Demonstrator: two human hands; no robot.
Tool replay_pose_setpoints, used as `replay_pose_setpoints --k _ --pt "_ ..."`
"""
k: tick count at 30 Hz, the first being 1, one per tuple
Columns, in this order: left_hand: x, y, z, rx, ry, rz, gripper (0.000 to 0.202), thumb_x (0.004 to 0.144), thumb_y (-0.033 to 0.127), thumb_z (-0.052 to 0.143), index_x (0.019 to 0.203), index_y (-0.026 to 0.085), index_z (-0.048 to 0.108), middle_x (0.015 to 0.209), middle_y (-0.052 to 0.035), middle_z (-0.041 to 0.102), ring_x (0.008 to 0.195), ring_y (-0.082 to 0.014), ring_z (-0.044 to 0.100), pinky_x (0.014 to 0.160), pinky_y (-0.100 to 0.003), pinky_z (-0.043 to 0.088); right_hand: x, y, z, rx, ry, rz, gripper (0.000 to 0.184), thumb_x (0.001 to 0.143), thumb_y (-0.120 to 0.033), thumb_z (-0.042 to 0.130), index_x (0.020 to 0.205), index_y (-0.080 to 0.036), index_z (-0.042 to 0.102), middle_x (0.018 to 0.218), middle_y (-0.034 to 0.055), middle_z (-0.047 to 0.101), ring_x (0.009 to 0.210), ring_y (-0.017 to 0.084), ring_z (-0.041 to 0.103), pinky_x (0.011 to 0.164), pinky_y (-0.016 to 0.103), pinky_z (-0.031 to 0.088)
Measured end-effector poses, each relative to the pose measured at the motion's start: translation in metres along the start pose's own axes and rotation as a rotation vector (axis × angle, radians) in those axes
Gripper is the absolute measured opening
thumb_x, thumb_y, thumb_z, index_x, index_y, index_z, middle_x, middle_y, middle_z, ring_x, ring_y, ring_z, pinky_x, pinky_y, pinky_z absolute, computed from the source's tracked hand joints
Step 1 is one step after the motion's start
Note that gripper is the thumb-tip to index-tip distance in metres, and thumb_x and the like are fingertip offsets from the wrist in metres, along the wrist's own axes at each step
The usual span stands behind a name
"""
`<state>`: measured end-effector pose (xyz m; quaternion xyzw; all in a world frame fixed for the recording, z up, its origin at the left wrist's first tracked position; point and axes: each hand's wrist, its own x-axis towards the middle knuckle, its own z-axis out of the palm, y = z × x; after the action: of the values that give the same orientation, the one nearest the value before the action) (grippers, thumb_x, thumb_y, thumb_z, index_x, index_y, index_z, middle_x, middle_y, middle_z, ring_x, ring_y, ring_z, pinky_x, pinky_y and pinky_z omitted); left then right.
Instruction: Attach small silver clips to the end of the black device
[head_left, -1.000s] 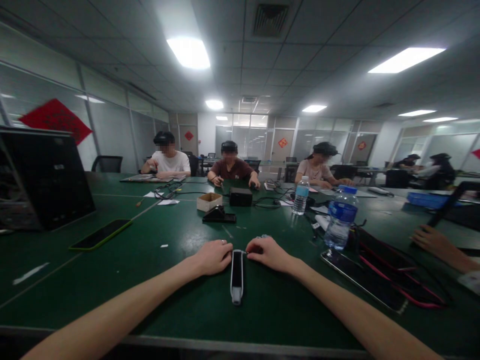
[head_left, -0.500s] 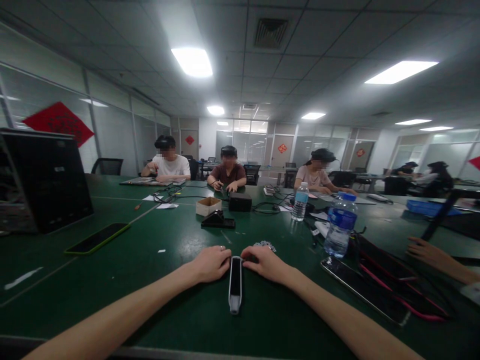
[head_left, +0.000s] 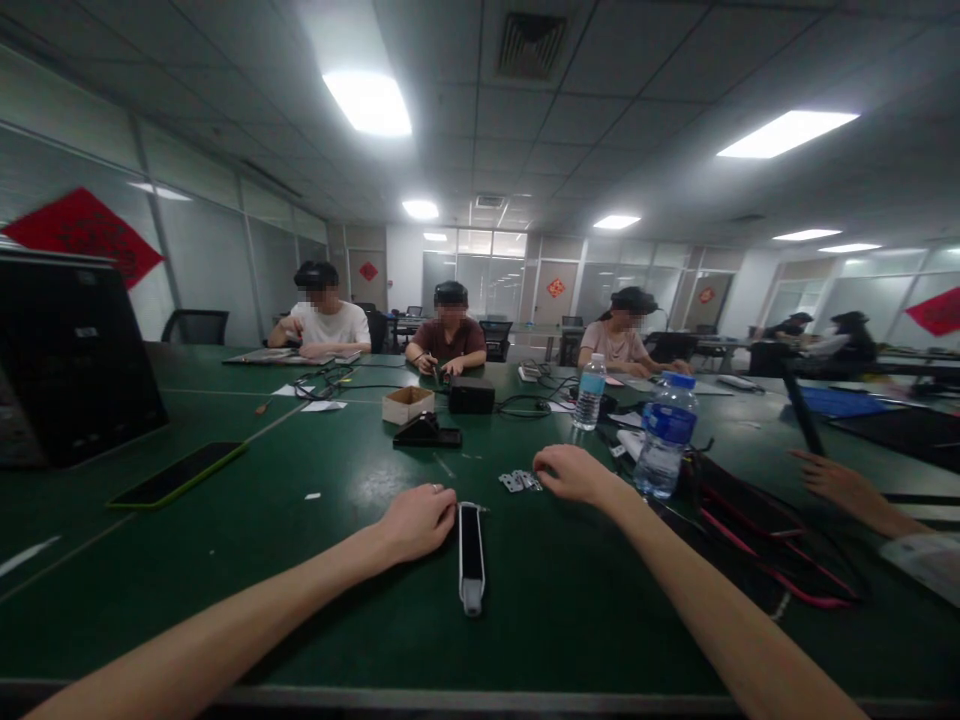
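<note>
A slim pen-shaped device (head_left: pixel 471 558), with a dark top face, pale sides and a grey near tip, lies lengthwise in front of me. My left hand (head_left: pixel 420 522) rests on the table with its fingers bent closed against the device's far left edge; the fingertips are hidden. A small thin piece (head_left: pixel 485 510) sticks out at the device's far right side. My right hand (head_left: pixel 576 474) is at the right end of a little pile of metal pieces (head_left: pixel 519 481). Its fingers are curled together, and whatever they may hold cannot be made out.
Water bottles (head_left: pixel 665 438) (head_left: pixel 589 392) stand to the right, near a black pouch with pink edging (head_left: pixel 780 575). A phone (head_left: pixel 180 474) lies left. Ahead are a small open box (head_left: pixel 408 405) and a black stand (head_left: pixel 427 430). A neighbour's hand (head_left: pixel 847 490) is at right.
My right hand has left the device's far right side and moved right and away from me to the metal pieces. My left hand stays beside the device. The view has shifted slightly.
</note>
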<state>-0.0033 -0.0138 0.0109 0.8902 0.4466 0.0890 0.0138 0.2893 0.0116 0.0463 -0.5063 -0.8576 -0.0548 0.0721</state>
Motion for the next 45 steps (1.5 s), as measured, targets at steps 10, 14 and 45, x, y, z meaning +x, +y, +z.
replay_pose_setpoints --k 10,14,45 --pt "-0.001 0.001 -0.002 0.001 0.024 0.012 0.02 0.095 0.028 0.04 0.09 0.019 0.058 0.091 -0.006 0.062 0.08 -0.0187 0.059 0.068 -0.029 0.045 0.002 0.0 0.012 0.056 -0.107 0.118 0.02 0.09 -0.029 0.053 0.097 -0.018 0.069 0.099 0.0103 0.068 0.088 0.022 0.063 0.072 0.028 0.046" --pt "0.0 0.0 -0.001 0.014 0.025 0.016 0.02 0.095 0.029 0.04 0.089 0.019 0.057 0.089 -0.0057 0.062 0.079 -0.0186 0.059 0.068 -0.029 0.044 0.004 0.002 0.016 0.016 -0.118 0.114 0.02 0.09 -0.026 0.052 0.097 -0.018 0.068 0.102 0.0107 0.067 0.091 0.023 0.063 0.073 0.028 0.045" --pt "-0.001 0.0 0.0 0.014 0.062 0.042 0.014 0.092 0.025 0.044 0.088 0.018 0.056 0.087 -0.0047 0.061 0.075 -0.0185 0.059 0.063 -0.028 0.043 0.009 0.008 0.03 -0.045 -0.065 0.148 0.013 0.082 -0.019 0.057 0.086 -0.013 0.068 0.096 0.0123 0.066 0.091 0.023 0.06 0.072 0.026 0.043"
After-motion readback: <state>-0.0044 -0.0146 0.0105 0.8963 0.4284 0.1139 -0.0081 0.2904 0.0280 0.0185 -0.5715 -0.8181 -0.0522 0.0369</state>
